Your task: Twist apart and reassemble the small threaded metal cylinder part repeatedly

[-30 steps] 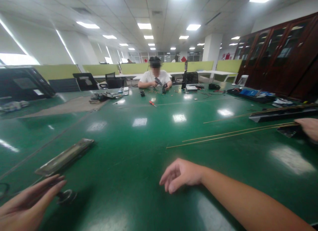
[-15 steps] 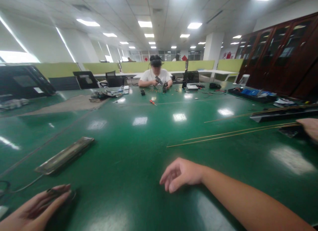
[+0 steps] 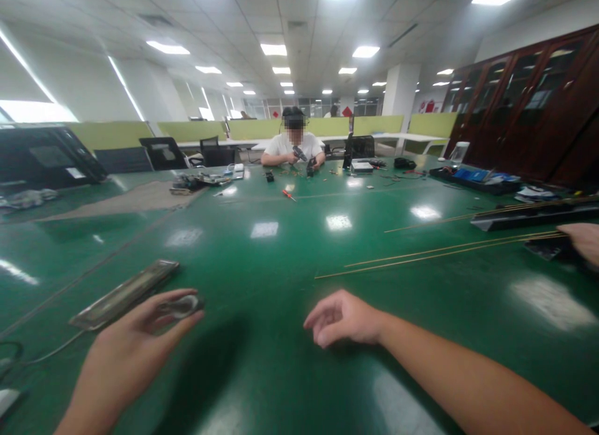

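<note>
My left hand (image 3: 128, 341) is raised over the green table (image 3: 262, 372). Between its thumb and fingers it pinches a small dark ring-shaped object (image 3: 189, 306) with a pale inside; its exact kind is too blurred to tell. My right hand (image 3: 344, 319) rests low over the table's middle, fingers loosely curled, thumb apart, and nothing visible in it. Behind my left hand lies a long flat strip (image 3: 126, 294) with a cord. Ahead of my right hand, thin brass-coloured rods (image 3: 412, 254) stretch out from another person's hand (image 3: 580, 238) at the right edge.
A person (image 3: 294, 141) across the table works with a power drill (image 3: 299, 153). A red screwdriver (image 3: 287, 194) lies mid-table. Black channel pieces (image 3: 528, 215) and a tool tray (image 3: 477, 176) are at the right; a large black panel (image 3: 47, 151) stands far left.
My left hand has moved up and to the right from the lower left, carrying the ring-shaped object clearly into view. My right hand has barely shifted. The rods stay in place.
</note>
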`<state>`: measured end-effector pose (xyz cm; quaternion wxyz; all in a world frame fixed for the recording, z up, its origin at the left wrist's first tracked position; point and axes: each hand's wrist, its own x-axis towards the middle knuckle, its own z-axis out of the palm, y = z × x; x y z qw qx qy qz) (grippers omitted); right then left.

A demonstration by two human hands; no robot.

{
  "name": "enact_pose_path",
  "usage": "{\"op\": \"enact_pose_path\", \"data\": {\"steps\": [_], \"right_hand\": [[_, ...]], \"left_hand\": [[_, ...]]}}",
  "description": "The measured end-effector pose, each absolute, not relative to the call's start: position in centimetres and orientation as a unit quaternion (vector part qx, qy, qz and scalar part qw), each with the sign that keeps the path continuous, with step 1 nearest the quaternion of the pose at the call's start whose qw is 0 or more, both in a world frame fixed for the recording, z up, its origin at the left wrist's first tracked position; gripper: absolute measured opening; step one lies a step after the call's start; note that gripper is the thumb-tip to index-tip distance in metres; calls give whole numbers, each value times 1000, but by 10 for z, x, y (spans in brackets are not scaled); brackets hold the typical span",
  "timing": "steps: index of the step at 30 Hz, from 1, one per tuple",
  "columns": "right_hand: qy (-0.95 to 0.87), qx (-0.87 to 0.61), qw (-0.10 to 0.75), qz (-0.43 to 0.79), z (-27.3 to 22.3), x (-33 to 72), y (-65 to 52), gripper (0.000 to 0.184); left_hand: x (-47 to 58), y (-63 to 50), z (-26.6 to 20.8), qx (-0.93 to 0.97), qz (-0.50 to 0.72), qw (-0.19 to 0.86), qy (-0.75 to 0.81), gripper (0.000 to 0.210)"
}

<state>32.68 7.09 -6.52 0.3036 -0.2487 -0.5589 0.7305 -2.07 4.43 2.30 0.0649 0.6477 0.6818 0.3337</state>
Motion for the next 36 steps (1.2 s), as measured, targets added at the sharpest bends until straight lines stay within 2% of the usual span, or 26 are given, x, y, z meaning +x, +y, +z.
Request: {"op": "enact_pose_path", "data": {"steps": [3, 5, 7, 9, 15, 25, 36], "right_hand": [[-538, -286, 424, 670, -67, 330, 78, 47], [-549, -310, 479, 611, -68, 332, 82, 48], [-588, -327, 496, 549, -67, 334, 82, 49], [-634, -335, 491, 494, -66, 334, 79, 50], [-739, -330, 442, 386, -61, 329, 62, 55], [-763, -374, 421, 317, -51, 331, 59, 26], [-780, -371, 400, 306, -48, 330, 58, 16]], "left_hand": [[43, 60, 33, 699, 332, 179, 608, 50], [79, 66, 28, 742, 328, 214, 545, 41], [103, 68, 16, 774, 305, 229, 506, 30], [114, 67, 1, 795, 285, 230, 483, 23], [110, 58, -25, 817, 269, 220, 460, 24], [115, 58, -32, 804, 273, 253, 464, 27], [118, 55, -32, 810, 282, 245, 453, 20]]}}
